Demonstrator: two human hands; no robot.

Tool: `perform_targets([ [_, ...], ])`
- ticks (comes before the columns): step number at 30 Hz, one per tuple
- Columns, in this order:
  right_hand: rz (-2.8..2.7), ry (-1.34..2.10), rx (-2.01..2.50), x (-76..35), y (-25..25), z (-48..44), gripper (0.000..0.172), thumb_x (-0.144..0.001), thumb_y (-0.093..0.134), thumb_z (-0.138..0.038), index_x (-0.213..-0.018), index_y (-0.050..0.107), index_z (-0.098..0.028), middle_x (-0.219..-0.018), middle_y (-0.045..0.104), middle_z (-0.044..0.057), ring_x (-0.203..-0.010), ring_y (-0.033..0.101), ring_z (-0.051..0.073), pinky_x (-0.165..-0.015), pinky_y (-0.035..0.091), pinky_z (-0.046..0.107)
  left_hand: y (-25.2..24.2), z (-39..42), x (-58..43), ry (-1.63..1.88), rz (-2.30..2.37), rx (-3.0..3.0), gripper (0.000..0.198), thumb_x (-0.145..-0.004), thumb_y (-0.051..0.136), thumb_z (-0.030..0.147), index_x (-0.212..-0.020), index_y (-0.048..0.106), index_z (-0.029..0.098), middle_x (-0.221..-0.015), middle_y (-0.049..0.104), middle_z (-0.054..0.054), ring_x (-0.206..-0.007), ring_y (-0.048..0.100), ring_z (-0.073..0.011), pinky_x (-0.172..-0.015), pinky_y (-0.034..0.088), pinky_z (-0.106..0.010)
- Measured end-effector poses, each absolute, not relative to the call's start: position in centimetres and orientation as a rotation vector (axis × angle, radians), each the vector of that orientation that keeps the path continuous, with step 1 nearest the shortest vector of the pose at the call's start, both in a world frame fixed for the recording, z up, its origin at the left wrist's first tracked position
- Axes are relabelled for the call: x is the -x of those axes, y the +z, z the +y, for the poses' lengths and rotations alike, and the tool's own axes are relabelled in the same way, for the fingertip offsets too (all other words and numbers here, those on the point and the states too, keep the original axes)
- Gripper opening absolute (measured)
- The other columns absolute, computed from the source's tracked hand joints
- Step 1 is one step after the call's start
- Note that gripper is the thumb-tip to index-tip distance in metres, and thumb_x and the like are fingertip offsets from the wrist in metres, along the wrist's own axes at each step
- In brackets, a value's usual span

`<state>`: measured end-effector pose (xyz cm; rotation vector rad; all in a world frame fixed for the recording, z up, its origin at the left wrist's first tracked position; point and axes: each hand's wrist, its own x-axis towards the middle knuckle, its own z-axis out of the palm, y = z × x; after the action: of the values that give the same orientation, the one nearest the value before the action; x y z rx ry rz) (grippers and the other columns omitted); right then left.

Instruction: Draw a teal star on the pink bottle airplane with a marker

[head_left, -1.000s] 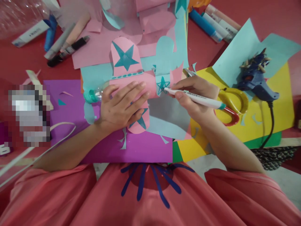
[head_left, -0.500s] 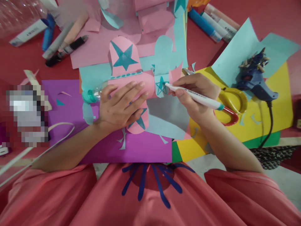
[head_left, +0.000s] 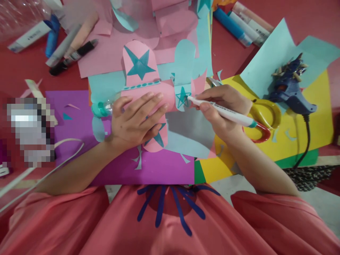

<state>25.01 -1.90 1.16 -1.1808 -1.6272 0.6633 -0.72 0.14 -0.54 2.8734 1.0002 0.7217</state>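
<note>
A pink paper airplane model (head_left: 167,90) built around a plastic bottle lies across the sheets in front of me. My left hand (head_left: 138,122) rests on its body with fingers spread, pressing it down. My right hand (head_left: 225,108) grips a white marker (head_left: 225,114) with a green end. The marker's tip is at a teal star (head_left: 182,97) drawn on the light blue tail piece (head_left: 185,60); the star is partly filled in. A larger teal star (head_left: 142,64) shows on the pink wing. The clear bottle neck with its green cap (head_left: 98,109) points left.
Scissors (head_left: 267,115) with yellow and red handles lie beside my right hand. A blue glue gun (head_left: 293,90) with a cord sits on yellow paper (head_left: 318,117). Several markers (head_left: 71,55) lie at the back left, others (head_left: 244,26) at the back right. Purple paper (head_left: 164,168) lies in front.
The marker tip has shifted slightly down and right on the small star, and my right hand has moved a little right with it. My left hand stays on the model.
</note>
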Motion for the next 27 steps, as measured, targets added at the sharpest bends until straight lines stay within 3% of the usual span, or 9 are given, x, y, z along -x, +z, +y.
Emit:
perform_targets([
  [3, -1.598, 0.673, 1.138, -24.91, 1.23, -1.84, 0.014, -0.089, 0.065, -0.040, -0.092, 0.071, -0.028, -0.080, 0.075, -0.001, -0.067, 0.070, 0.015, -0.061, 0.059, 0.030, -0.68, 0.20, 0.82, 0.689, 0.978, -2.868, 0.059, -0.098, 0.045, 0.045, -0.152, 0.021, 0.046, -0.149, 0.050, 0.006, -0.130, 0.057, -0.0225, -0.112, 0.031, -0.044],
  [13, -1.656, 0.628, 1.105, -24.92, 1.32, -1.72, 0.015, -0.090, 0.063, -0.038, -0.089, 0.072, -0.025, -0.077, 0.075, -0.002, -0.063, 0.068, 0.012, -0.059, 0.056, 0.026, -0.49, 0.17, 0.74, 0.766, 0.926, -2.921, 0.061, -0.097, 0.050, 0.039, -0.152, 0.025, 0.037, -0.147, 0.053, 0.002, -0.132, 0.055, -0.0207, -0.118, 0.024, -0.039],
  [20, -1.651, 0.635, 1.088, -24.86, 1.44, -1.65, 0.017, -0.089, 0.064, -0.038, -0.086, 0.072, -0.023, -0.075, 0.074, -0.001, -0.061, 0.068, 0.012, -0.057, 0.057, 0.026, -0.21, -0.22, 0.81, 0.581, 1.039, -2.837, 0.059, -0.096, 0.046, 0.038, -0.150, 0.022, 0.044, -0.152, 0.047, 0.005, -0.137, 0.050, -0.0235, -0.117, 0.030, -0.045],
  [27, -1.640, 0.603, 1.069, -24.93, 1.33, -1.68, 0.013, -0.091, 0.063, -0.035, -0.090, 0.070, -0.024, -0.077, 0.073, -0.002, -0.062, 0.067, 0.012, -0.058, 0.056, 0.025, -0.40, -0.25, 0.93, 0.576, 1.054, -2.822, 0.058, -0.097, 0.044, 0.041, -0.151, 0.023, 0.046, -0.151, 0.048, 0.007, -0.136, 0.050, -0.0237, -0.115, 0.032, -0.044],
])
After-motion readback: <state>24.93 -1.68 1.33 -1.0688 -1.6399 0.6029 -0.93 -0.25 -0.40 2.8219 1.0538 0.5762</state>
